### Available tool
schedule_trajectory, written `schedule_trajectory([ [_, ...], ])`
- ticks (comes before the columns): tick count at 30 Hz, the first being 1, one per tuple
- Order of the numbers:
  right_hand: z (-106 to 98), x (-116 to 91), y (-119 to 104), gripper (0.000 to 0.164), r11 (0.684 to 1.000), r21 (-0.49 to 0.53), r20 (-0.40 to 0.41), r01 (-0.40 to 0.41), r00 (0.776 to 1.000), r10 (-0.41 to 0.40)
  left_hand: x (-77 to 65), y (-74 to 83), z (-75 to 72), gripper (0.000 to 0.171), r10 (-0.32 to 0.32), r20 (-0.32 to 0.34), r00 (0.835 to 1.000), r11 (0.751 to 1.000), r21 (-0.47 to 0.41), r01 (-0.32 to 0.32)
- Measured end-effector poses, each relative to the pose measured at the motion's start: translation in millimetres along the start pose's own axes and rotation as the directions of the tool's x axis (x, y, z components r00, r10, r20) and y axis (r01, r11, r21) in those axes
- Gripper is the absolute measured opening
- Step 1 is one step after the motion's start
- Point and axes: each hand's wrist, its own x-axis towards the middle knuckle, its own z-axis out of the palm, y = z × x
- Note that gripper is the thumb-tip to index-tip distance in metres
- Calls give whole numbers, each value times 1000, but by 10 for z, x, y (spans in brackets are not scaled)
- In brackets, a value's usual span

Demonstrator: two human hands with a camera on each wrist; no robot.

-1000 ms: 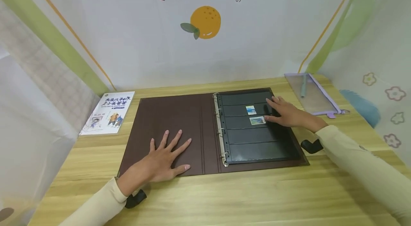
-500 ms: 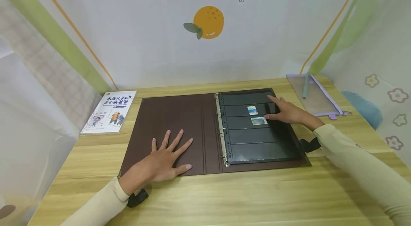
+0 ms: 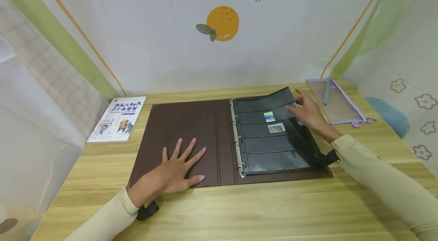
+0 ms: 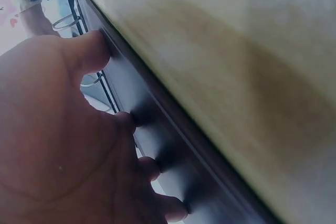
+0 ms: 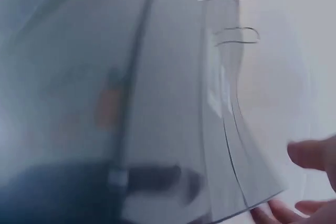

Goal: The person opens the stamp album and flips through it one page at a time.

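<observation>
A brown ring-bound stamp album [image 3: 184, 119] lies open on the wooden table. My left hand [image 3: 172, 172] rests with spread fingers on its inside cover, fingertips touching it in the left wrist view. On the right is a black stock page [image 3: 270, 145] with clear pocket strips, threaded on metal rings [image 3: 236, 140]. Two small stamps, a blue-and-white one [image 3: 269, 116] and a landscape one [image 3: 276, 127], sit in its pockets. My right hand [image 3: 310, 114] is at the page's raised far right corner. In the right wrist view its fingertips [image 5: 265, 212] meet the edge while the thumb [image 5: 305, 154] stands apart.
A white booklet [image 3: 118, 119] with cartoon figures lies at the far left of the wooden table [image 3: 219, 212]. A purple-edged mesh zip pouch [image 3: 342, 110] holding a grey-green pen-like stick [image 3: 326, 92] is at the far right. Printed cloth hangs behind.
The page's far right corner has risen off the album. My right hand has shifted from lying over the page to its outer edge. My left hand has stayed put.
</observation>
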Motion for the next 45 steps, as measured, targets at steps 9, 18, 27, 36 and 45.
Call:
schedule_trajectory([
  [9,-258,204,27,68,903,396,212,-168,973,88,-5,8,-12,75,0,-8,1000,1000,-8,0],
  [18,-415,-134,279,80,594,702,517,-393,855,-45,7,20,11,76,-3,-8,1000,1000,-2,3],
  [27,-348,-626,528,81,188,805,592,-563,737,-325,12,11,20,75,-11,-11,1000,1000,-5,11],
  [36,-416,-663,317,70,88,834,537,-544,764,-358,21,0,20,75,-1,-23,1000,1000,-16,0],
  [45,-555,-655,-114,67,149,832,549,-535,752,-366,13,-10,31,75,8,-27,1000,1000,-10,-8],
])
